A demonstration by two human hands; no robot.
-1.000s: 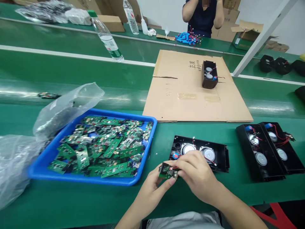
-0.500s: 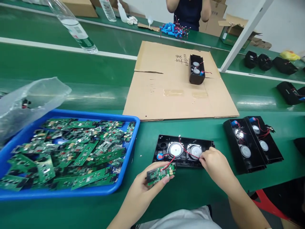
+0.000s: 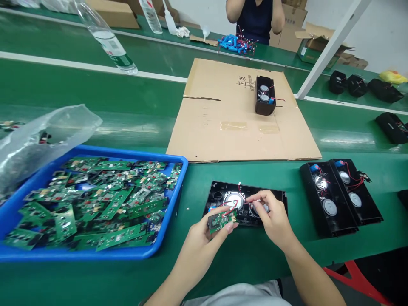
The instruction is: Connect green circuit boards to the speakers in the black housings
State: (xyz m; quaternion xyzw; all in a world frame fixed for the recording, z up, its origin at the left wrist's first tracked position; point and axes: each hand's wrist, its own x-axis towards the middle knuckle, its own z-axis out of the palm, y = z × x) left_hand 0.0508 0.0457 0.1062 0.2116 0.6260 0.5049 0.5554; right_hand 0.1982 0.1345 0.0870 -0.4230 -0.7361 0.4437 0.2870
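A green circuit board [image 3: 219, 221] is held between the thumb and fingers of my left hand [image 3: 204, 238], over the front edge of a black speaker housing [image 3: 277, 196]. Red wires run from the board into the housing, which lies flat on the green table with two round speakers [image 3: 234, 199] in it. My right hand [image 3: 270, 214] is over the right speaker, thumb and forefinger pinched on a thin red wire [image 3: 247, 201]. A blue part at the housing's left end is partly hidden by my left hand.
At left stands a blue tray [image 3: 183, 187] full of circuit boards, beside a plastic bag [image 3: 63, 127]. Two black housings [image 3: 338, 212] lie at right. Behind, a cardboard sheet [image 3: 223, 144] bears another housing [image 3: 265, 108]. A bottle [image 3: 114, 51] and a person [image 3: 255, 21] are farther back.
My right hand has moved left from the housing's right end to near its middle, still pinching a red wire. My left hand and the board have shifted slightly right. The view has shifted a little.
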